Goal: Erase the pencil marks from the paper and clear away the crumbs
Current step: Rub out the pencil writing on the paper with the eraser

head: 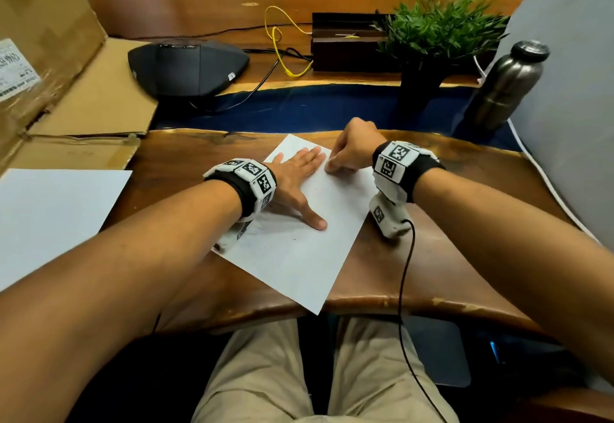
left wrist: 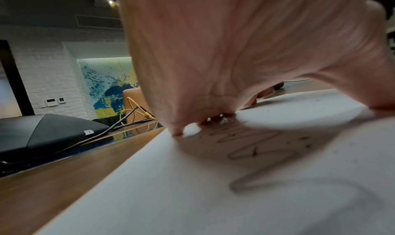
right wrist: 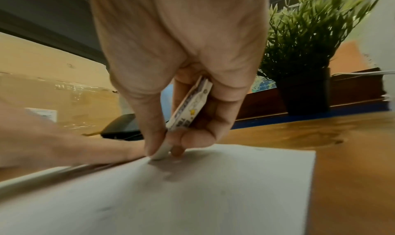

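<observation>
A white sheet of paper [head: 299, 249] lies slanted on the wooden desk [head: 432, 256]. My left hand [head: 299, 173] lies flat on its upper left part, fingers straight and thumb spread. Looping pencil marks [left wrist: 262, 154] and small dark crumbs [left wrist: 303, 140] show under that palm in the left wrist view. My right hand [head: 352, 150] pinches a white eraser [right wrist: 188, 110] in a printed sleeve, its tip pressed on the paper [right wrist: 192, 196] right beside the left fingertips. A few specks [head: 294, 239] dot the sheet's middle.
Flattened cardboard [head: 66, 90] and another white sheet [head: 50, 216] lie at the left. Behind the paper stand a black conference phone [head: 189, 67], a potted plant [head: 432, 33], a steel bottle [head: 505, 86] and a yellow cable [head: 282, 50]. A black wire [head: 403, 289] hangs from my right wrist.
</observation>
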`<state>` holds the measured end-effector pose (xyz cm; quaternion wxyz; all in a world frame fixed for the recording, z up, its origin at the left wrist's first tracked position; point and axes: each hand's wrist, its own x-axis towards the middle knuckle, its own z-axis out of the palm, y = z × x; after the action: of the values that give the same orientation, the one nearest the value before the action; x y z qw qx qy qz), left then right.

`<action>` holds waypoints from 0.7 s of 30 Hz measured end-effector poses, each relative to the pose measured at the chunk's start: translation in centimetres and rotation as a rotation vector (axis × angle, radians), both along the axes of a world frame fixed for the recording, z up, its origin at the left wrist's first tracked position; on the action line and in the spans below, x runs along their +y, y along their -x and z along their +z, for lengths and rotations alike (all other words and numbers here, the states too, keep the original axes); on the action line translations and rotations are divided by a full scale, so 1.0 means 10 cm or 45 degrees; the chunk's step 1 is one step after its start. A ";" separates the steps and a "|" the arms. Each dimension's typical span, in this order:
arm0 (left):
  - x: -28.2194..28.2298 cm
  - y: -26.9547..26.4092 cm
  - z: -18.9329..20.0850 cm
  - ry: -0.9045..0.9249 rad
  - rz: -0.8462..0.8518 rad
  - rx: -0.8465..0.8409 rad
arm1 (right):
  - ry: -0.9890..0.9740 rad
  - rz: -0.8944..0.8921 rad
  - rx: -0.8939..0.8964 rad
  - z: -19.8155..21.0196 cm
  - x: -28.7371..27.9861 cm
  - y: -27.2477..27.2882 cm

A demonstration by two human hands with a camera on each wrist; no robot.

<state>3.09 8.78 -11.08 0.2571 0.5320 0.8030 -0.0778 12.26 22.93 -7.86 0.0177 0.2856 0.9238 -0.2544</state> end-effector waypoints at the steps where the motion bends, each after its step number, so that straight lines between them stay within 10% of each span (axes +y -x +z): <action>1: 0.00 -0.01 0.00 0.004 0.003 0.000 | -0.050 -0.007 0.016 -0.02 -0.02 0.00; 6: 0.00 0.00 0.01 0.011 0.002 -0.017 | 0.042 0.271 -0.222 -0.01 -0.27 -0.09; 11: 0.02 -0.02 0.01 0.026 0.027 -0.011 | -0.036 -0.019 -0.013 0.02 -0.05 0.06; 16: -0.01 -0.01 0.02 0.008 0.025 -0.044 | 0.119 0.330 -0.207 -0.03 -0.28 -0.11; 21: 0.03 -0.01 -0.03 0.037 0.024 -0.017 | 0.023 -0.051 0.028 0.01 0.01 0.06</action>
<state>3.15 9.12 -11.34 0.2708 0.5211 0.8051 -0.0834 11.61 23.03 -7.79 0.0051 0.3011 0.9156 -0.2663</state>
